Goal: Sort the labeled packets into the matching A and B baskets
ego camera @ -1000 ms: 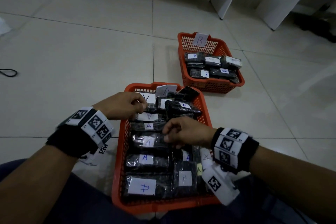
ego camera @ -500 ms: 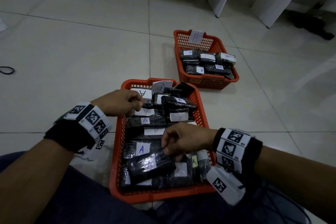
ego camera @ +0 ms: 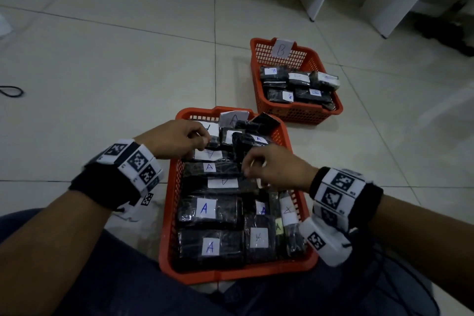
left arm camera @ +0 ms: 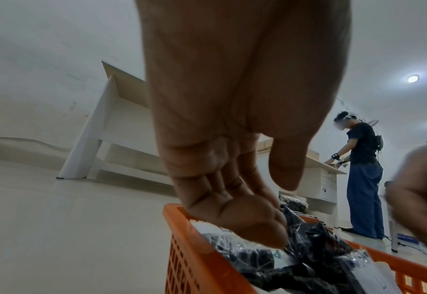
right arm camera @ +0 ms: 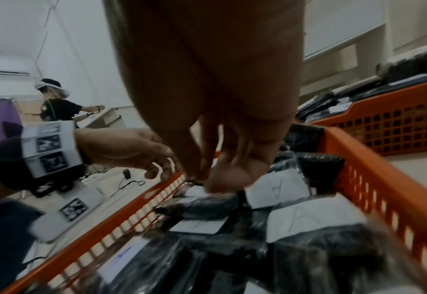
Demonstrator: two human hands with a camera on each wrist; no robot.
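Just two orange baskets point(ego camera: 302, 113), both hands point(ego camera: 177, 140).

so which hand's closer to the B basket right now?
Right. The right hand is over the middle of the A basket, on the side facing the B basket. The left hand is at the A basket's far-left corner, farther off.

- The head view looks forward and down from above at the near orange plastic A basket point(ego camera: 171, 210) on the tiled floor point(ego camera: 107, 84).
- The left wrist view sits low, very close behind the left hand point(left arm camera: 232, 123), facing outward over that basket's rim point(left arm camera: 179, 238).
- The right wrist view, equally close, faces across the same basket point(right arm camera: 383, 179).
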